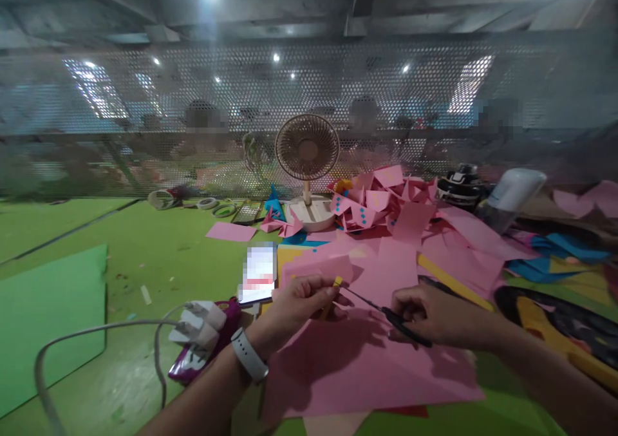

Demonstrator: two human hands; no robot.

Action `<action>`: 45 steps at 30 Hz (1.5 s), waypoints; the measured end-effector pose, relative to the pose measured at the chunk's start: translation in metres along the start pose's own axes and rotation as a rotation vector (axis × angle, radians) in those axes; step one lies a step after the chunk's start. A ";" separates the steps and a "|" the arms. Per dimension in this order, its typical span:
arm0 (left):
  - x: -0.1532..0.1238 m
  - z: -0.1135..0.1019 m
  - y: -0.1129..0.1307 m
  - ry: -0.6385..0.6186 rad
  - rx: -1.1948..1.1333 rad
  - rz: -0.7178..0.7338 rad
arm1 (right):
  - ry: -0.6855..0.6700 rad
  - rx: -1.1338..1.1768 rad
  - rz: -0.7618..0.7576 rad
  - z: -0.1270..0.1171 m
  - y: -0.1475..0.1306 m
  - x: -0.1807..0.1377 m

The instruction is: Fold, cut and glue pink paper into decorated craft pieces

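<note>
My left hand point(313, 299) pinches a small piece of yellow paper point(338, 282) between thumb and fingers. Its wrist wears a band with a pale strap. In my right hand point(425, 310) is a pair of scissors point(398, 322) with black handles, and the blades point left towards the yellow paper. The blade tips are right beside the paper; whether they touch it I cannot tell. Under both hands lies a large pink paper sheet point(376, 375). A phone point(259, 274) with a lit screen stands just beyond my left hand.
A small fan point(308, 149) stands at the back, beside a heap of folded pink paper point(386, 198). Left of my forearm are a white plug adapter point(200, 326) with a cable and a green sheet point(53, 326). At right are a black tray point(564, 326) and a white-topped bottle point(514, 194).
</note>
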State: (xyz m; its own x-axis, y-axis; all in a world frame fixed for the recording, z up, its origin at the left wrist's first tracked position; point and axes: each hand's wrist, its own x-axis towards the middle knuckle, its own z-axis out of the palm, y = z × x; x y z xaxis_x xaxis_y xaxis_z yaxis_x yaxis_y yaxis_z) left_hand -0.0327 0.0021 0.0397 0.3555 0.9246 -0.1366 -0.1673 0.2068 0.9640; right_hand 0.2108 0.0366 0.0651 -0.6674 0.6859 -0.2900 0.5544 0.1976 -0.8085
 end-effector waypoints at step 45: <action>-0.004 0.004 0.005 0.027 -0.010 -0.023 | -0.014 0.098 0.012 0.002 0.000 0.003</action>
State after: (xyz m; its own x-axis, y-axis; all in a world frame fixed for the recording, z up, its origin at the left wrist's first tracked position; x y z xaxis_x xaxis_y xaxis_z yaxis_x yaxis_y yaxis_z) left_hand -0.0310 -0.0021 0.0464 0.3340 0.9280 -0.1652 -0.1684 0.2312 0.9582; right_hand 0.2076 0.0368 0.0631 -0.6683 0.6778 -0.3065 0.5115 0.1196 -0.8509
